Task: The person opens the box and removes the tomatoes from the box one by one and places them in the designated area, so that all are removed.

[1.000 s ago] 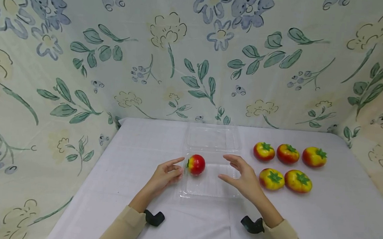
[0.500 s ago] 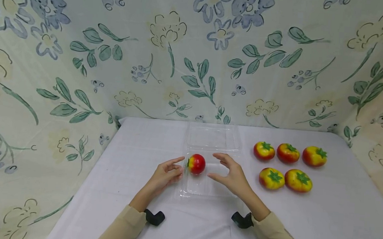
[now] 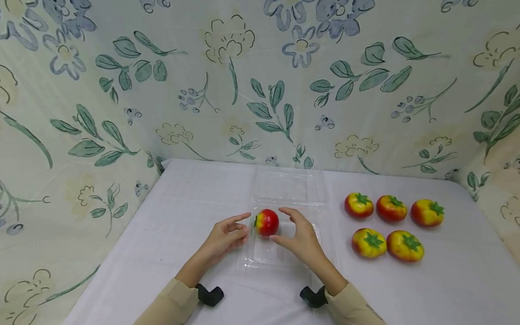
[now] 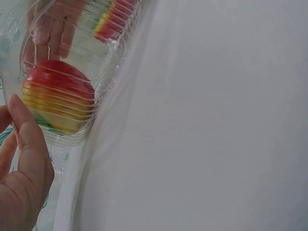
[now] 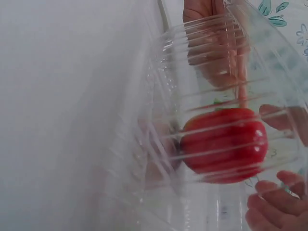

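A red-and-yellow persimmon [image 3: 267, 223] with a green leafy top lies on its side in the left part of a clear plastic clamshell box [image 3: 281, 258]. My right hand [image 3: 301, 238] reaches over the box, thumb and index finger spread just right of the persimmon. In the right wrist view, seen through the clear wall, the fingertips [image 5: 276, 118] stand slightly apart from the fruit [image 5: 224, 147]. At the box's left rim rests my left hand [image 3: 225, 239], index finger stretched out and the others loosely bent. The left wrist view shows its fingertips [image 4: 20, 107] right at the rim.
Several more persimmons stand in two rows right of the box, among them a back-row persimmon [image 3: 391, 209] and a front-row persimmon [image 3: 405, 246]. The box's lid [image 3: 289, 186] lies folded back towards the floral curtain [image 3: 229, 81]. A white cloth [image 3: 186, 193] covers the table.
My right hand has moved left over the box, from its right side to beside the persimmon, keeping its fingers spread. My left hand and the persimmon have stayed in place.
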Tool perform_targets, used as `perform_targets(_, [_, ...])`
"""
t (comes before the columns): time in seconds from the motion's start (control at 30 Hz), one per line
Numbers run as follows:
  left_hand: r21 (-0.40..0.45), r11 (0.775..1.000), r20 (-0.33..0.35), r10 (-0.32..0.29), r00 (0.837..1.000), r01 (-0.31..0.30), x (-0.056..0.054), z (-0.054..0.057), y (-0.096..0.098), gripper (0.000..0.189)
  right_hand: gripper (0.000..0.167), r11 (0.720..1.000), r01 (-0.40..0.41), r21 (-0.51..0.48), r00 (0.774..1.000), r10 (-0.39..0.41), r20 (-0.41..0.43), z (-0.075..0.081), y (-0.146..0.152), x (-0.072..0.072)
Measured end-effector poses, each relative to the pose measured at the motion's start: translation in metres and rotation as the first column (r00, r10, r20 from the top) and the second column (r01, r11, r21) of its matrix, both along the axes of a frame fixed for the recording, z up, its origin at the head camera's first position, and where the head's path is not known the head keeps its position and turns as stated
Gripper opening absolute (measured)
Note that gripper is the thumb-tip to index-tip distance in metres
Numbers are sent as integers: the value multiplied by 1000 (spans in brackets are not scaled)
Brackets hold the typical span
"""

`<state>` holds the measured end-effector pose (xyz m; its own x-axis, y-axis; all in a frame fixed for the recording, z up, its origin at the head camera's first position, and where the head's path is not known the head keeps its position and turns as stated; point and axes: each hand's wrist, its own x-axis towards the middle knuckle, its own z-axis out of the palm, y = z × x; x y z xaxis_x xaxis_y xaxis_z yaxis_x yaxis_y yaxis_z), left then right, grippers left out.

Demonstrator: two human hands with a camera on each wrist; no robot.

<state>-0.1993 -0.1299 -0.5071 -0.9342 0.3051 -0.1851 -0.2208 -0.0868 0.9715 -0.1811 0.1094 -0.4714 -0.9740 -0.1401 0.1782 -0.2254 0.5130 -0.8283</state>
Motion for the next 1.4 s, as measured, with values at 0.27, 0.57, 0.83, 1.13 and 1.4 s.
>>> perform_targets(0.27, [-14,1000,-15,-8,1000,8,0,1,-1,53,74,1000,9,13,1000,-9,-25,-2,-12,-3])
perform_targets(0.57, [-13,1000,-16,-13,1000,12,1,1,-1,53,75,999,-9,54,998,13,-67,-5,-19,-6])
perform_targets(0.83, [3,1000,-21,-15,1000,15,0,0,-1,53,73,999,-21,49,995,26,-96,-6,-27,-6])
perform_targets(1.13, [16,1000,-10,-8,1000,8,1,-1,0,53,71,998,-30,60,988,38,-148,-11,-30,-7])
perform_targets(1.4, [28,1000,-8,-7,1000,7,1,0,0,53,68,998,-27,55,981,37,-191,-14,-30,-8])
